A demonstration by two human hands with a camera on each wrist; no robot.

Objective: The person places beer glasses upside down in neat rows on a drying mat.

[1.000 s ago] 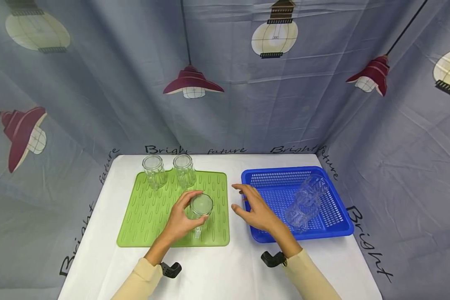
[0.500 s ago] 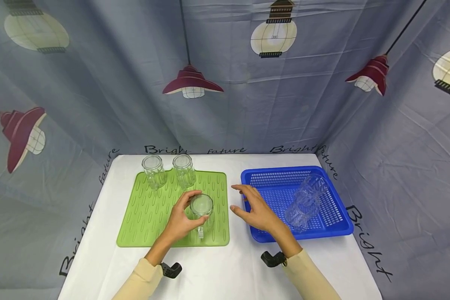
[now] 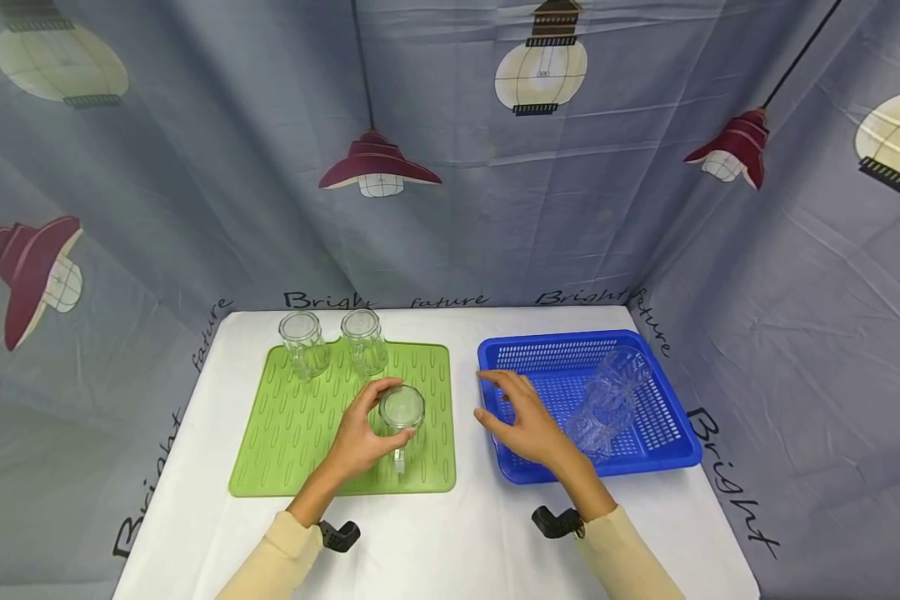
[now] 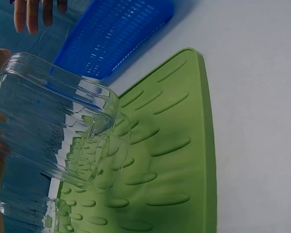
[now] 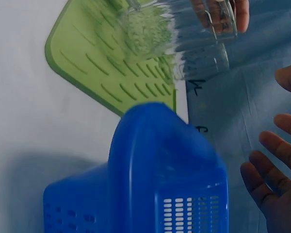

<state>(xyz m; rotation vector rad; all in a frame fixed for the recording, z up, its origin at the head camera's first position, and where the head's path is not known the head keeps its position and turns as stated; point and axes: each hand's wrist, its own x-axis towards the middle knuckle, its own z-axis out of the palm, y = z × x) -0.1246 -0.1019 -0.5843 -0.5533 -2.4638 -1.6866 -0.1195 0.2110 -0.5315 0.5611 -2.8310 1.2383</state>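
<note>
My left hand (image 3: 357,442) holds a clear glass mug (image 3: 402,408) between thumb and fingers. The mug is upside down, base up and handle pointing toward me, close over the right part of a green ribbed drying mat (image 3: 285,446). In the left wrist view the lower end of this glass mug (image 4: 63,121) overlaps the mat. My right hand (image 3: 531,427) hovers at the left side of a blue plastic basket (image 3: 528,477), thumb and fingers spread, holding nothing. In the right wrist view the fingers (image 5: 276,170) are apart from the basket rim (image 5: 136,145).
Two more upside-down glass mugs, a left one (image 3: 304,346) and a right one (image 3: 364,343), stand at the mat's back edge. Clear glass mugs (image 3: 607,404) lie together in the basket's right half. A white cloth (image 3: 435,542) covers the table; a printed grey curtain (image 3: 450,233) surrounds it.
The held mug's handle has swung slightly to the right while the left hand stayed in place. My right hand has shifted a little to the right, further over the basket.
</note>
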